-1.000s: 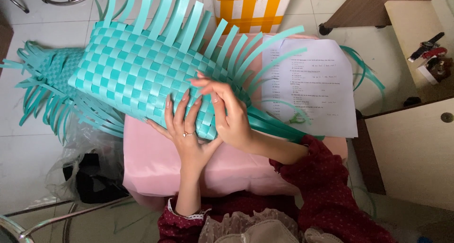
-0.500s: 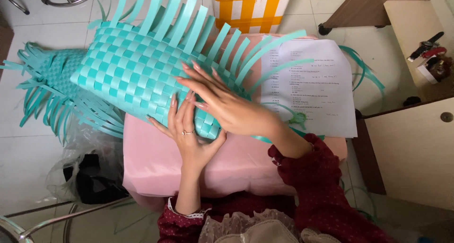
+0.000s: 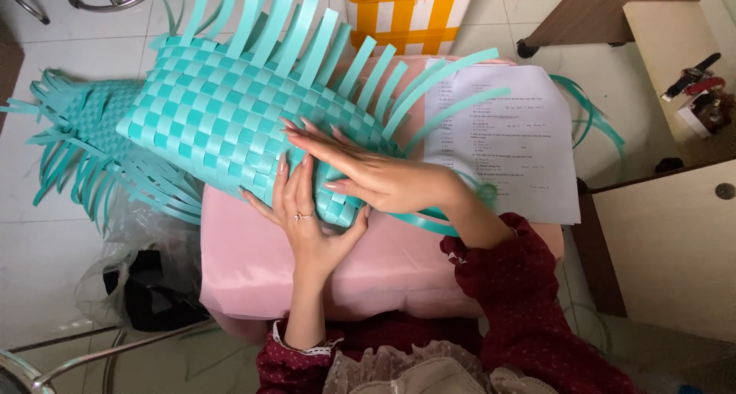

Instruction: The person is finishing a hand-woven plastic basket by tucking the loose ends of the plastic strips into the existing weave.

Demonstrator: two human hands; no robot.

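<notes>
A half-woven basket of turquoise plastic strips [image 3: 230, 118] lies on its side on a pink table [image 3: 253, 264], loose strip ends fanning up and to the right. My left hand [image 3: 303, 218], a ring on one finger, lies flat with fingers spread against the basket's near edge. My right hand [image 3: 368, 172] reaches leftwards across the weave, fingers stretched flat on it, crossing above the left hand. Neither hand grips a strip.
A printed paper sheet [image 3: 506, 149] lies on the table's right part. A second turquoise woven piece [image 3: 84, 133] sits on the floor at left, above a clear bag with a dark thing [image 3: 146, 287]. An orange-and-white striped box [image 3: 410, 18] stands behind; a wooden cabinet [image 3: 667, 241] at right.
My right hand has slid to the left across the weave and flattened out, and the basket has shifted slightly. My left hand has stayed in place.
</notes>
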